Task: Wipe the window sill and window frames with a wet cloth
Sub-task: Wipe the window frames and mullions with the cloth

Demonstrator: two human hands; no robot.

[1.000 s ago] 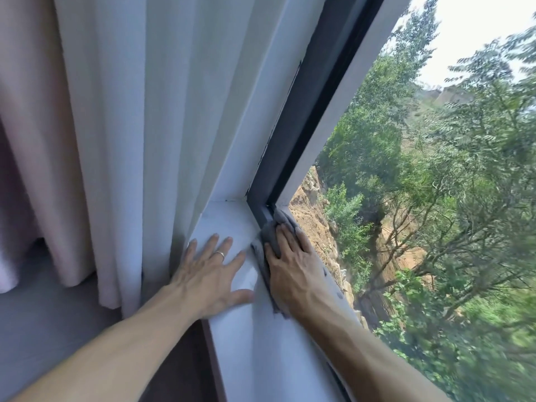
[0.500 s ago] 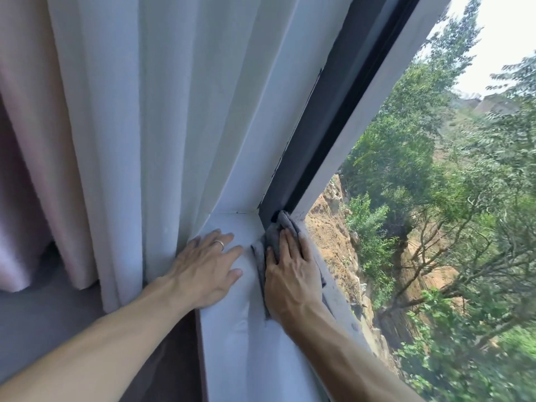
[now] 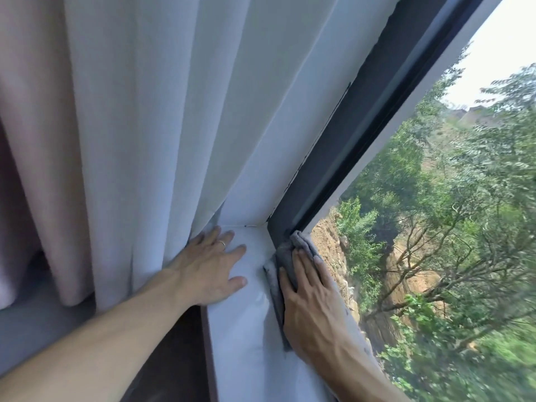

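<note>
Your grey cloth (image 3: 285, 253) lies bunched along the inner edge of the white window sill (image 3: 246, 329), its far end tucked into the corner against the dark window frame (image 3: 342, 146). The sill runs smooth and pale beside it; the frame rises slanting upward.

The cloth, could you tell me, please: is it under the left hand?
No, the grey cloth lies under the right hand at the frame corner, while the left hand rests flat on the bare sill.
</note>
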